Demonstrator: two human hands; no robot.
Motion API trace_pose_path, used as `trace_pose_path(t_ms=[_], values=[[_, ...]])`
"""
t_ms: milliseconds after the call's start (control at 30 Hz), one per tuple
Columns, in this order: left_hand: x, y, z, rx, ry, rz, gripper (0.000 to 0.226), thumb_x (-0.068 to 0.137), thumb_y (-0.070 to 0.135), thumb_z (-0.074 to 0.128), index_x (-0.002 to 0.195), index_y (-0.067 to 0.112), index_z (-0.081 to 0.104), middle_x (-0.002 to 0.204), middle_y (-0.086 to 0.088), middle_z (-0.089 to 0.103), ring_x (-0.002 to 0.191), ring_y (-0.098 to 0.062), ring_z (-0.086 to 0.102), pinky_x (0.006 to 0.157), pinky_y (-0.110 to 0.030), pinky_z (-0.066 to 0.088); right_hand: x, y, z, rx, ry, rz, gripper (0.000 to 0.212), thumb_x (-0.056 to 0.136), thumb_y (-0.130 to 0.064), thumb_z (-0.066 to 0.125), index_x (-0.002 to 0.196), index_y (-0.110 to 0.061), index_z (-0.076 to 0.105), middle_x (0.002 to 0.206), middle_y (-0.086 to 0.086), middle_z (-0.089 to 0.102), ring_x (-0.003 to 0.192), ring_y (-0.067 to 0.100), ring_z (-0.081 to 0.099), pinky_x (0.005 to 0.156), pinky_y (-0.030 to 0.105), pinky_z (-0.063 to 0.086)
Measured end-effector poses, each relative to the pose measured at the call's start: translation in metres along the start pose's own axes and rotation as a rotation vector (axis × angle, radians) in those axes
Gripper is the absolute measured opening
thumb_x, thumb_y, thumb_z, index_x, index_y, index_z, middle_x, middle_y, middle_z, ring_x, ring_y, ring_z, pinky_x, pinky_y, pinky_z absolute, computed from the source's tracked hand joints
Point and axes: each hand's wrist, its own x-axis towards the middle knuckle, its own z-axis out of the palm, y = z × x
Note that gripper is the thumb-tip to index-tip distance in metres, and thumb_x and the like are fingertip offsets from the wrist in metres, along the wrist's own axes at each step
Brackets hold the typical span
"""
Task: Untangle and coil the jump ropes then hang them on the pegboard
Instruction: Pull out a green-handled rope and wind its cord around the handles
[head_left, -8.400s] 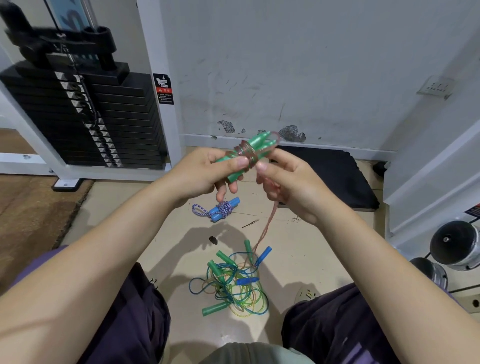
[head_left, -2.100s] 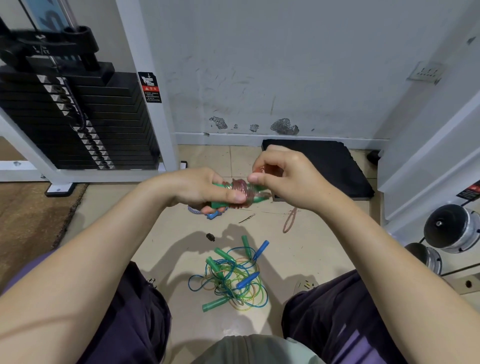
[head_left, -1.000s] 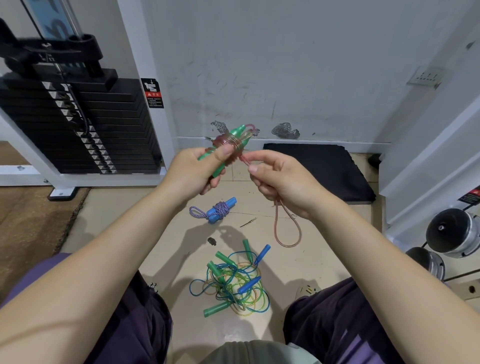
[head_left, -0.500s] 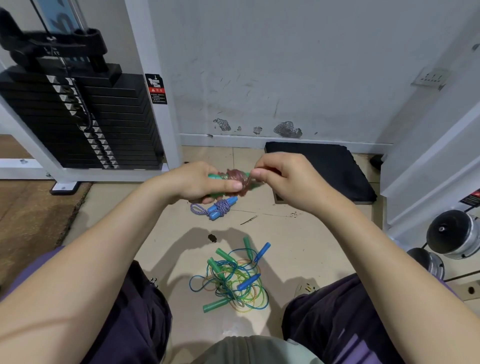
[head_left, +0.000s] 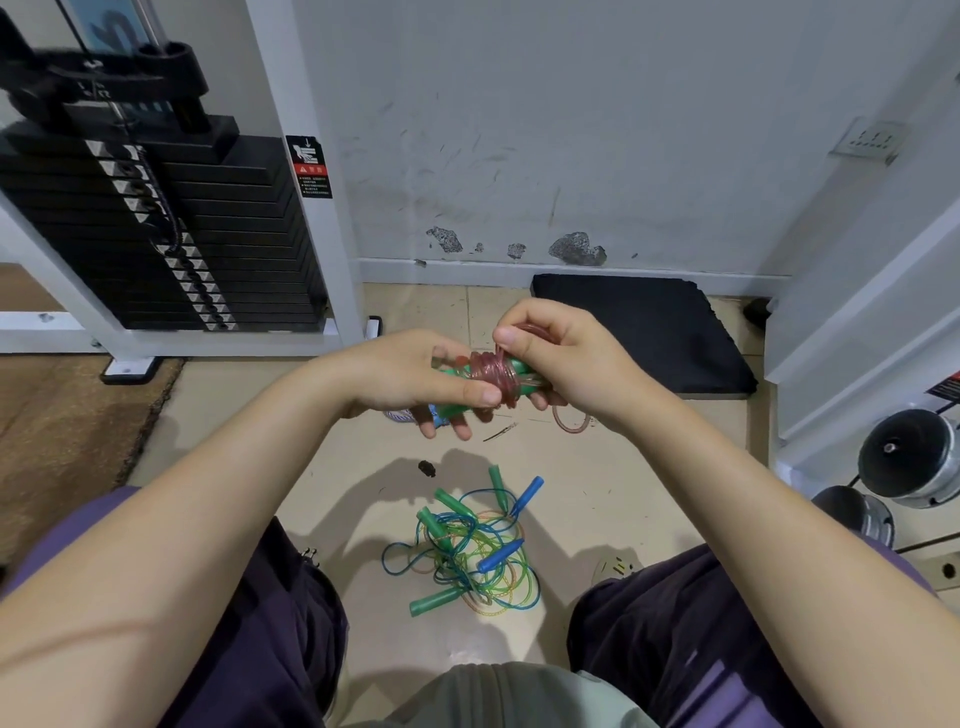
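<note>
Lowered, both hands' fingers grip glossy pink cord coiled round green handles.

Beige tile floor, kinda scuffed. Lying on it: a tangled pile of jump ropes with green and blue handles, a black foam mat against the wall, a brown carpet off left, 2 dumbbells far right.

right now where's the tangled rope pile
Head view: the pile lies on the floor between the person's knees, below both hands.
</note>
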Motion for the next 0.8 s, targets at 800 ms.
trace_pose_path(t_ms=[800], values=[[0.002,0.0,0.008,-0.033,0.139,0.102,0.032,0.077,0.046,0.073,0.098,0.022,0.073,0.082,0.008,0.074,0.072,-0.002,0.066,0.053,-0.015,0.048,0.008,0.014,-0.011,0.042,0.034,0.157,0.025,0.085,-0.026,0.076,0.083,-0.014,0.054,0.052,0.002,0.047,0.045,0.018,0.039,0.04,0.022,0.026]])
